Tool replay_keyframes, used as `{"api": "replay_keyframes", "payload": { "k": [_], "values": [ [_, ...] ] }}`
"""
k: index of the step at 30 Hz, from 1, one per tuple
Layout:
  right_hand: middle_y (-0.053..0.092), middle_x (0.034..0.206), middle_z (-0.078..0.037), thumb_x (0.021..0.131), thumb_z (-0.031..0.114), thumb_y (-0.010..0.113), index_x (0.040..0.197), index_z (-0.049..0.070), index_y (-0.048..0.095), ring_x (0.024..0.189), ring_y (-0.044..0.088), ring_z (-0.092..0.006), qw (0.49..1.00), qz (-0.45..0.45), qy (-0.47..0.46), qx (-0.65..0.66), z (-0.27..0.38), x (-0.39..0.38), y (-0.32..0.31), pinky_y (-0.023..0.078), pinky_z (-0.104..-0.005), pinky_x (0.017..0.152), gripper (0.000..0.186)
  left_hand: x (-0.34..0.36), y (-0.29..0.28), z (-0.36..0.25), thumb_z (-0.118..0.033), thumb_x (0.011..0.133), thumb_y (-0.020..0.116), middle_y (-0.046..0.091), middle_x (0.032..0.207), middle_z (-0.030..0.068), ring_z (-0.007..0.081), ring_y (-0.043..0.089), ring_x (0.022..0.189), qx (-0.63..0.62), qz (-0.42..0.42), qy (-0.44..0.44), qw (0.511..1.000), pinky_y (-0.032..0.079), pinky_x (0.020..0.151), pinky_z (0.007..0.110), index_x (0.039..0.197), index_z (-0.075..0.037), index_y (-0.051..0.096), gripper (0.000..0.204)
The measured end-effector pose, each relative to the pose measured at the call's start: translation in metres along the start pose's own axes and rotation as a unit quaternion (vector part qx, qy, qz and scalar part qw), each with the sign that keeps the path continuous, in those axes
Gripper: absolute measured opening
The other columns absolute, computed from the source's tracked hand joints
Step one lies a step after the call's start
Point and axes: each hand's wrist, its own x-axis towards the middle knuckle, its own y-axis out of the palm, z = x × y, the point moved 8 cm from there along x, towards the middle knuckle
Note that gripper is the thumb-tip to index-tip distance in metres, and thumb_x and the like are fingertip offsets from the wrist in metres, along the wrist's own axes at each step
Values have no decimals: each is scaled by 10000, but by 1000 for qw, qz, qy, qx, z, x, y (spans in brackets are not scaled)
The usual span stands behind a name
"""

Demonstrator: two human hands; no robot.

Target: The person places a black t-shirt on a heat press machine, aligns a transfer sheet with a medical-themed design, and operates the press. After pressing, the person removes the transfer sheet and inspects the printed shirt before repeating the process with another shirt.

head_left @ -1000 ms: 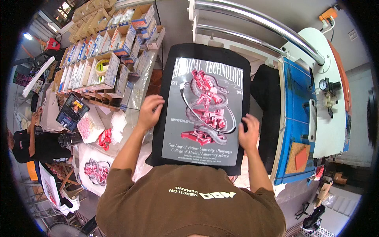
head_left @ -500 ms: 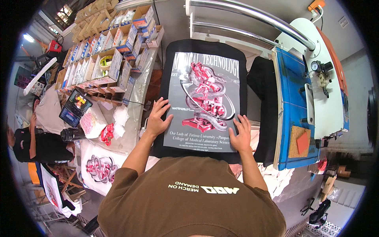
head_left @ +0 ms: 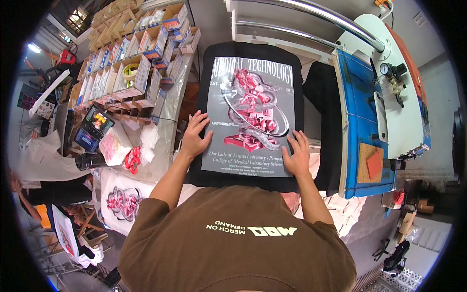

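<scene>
A glossy sheet (head_left: 248, 109) with a pink microscope and snake design and pale lettering lies on a black garment (head_left: 253, 49), which is spread over a board, with dark fabric hanging at its right. My left hand (head_left: 194, 136) rests at the left edge of the sheet, fingers spread across the black cloth and the sheet's margin. On the opposite side, my right hand (head_left: 297, 155) touches the right edge, fingers stretched out and apart. Neither hand grips anything.
A blue-topped press (head_left: 359, 107) with gauge and metal rails stands right. Left are stacked boxes (head_left: 131, 75), a tablet (head_left: 95, 129), a black bottle (head_left: 87, 160) and a white printed garment (head_left: 121, 202). A co-worker (head_left: 53, 192) in black is at far left, near beige cloth (head_left: 48, 160).
My hands have moved inward onto the sheet's edges, fingers spreading. The view has shifted, putting garment and press higher. The co-worker's beige cloth has moved down, covering more of that person.
</scene>
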Motion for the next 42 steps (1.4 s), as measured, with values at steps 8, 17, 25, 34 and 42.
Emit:
{"api": "replay_keyframes", "payload": {
  "k": [8, 17, 25, 34, 42],
  "values": [
    [544, 1329, -160, 750, 194, 755, 1126, 56, 663, 1301, 431, -401, 1000, -13, 3, 18, -4, -4, 0, 359, -493, 1087, 410, 3, 1, -4, -129, 764, 730, 565, 1312, 123, 346, 430, 1350, 14, -7, 7, 1000, 256, 1145, 578, 1118, -17, 635, 383],
    [571, 1303, -182, 937, 339, 656, 1286, 50, 570, 1195, 559, -287, 893, -42, 381, 235, -108, -32, 14, 448, -396, 1021, 461, 16, -19, 66, -295, 859, 691, 634, 1087, 120, 298, 580, 1049, 58, -151, -134, 978, 453, 879, 400, 1036, -76, 663, 283],
    [631, 1251, -133, 985, 264, 586, 1291, 3, 556, 1139, 615, -268, 585, -9, 494, 644, -117, -122, 31, 485, -418, 994, 403, -134, 0, 114, -342, 966, 622, 709, 1031, 56, 145, 676, 851, -564, 74, -459, 682, 519, 739, 282, 1131, -40, 639, 345],
    [667, 1104, -106, 966, 200, 625, 1164, 2, 613, 1007, 628, -212, 661, -32, 470, 584, -132, -138, -8, 506, -352, 880, 280, -135, -49, 133, -234, 911, 707, 690, 974, 28, 118, 629, 758, -463, 85, -458, 754, 517, 747, 281, 1225, 3, 613, 404],
    [684, 1015, -77, 959, 197, 644, 1084, -13, 630, 891, 636, -164, 665, -69, 474, 574, -136, -132, -13, 504, -303, 831, 244, -149, -57, 146, -197, 925, 687, 720, 983, 41, 147, 689, 818, -472, 60, -462, 749, 539, 762, 308, 1154, -37, 634, 284]
  ]
}}
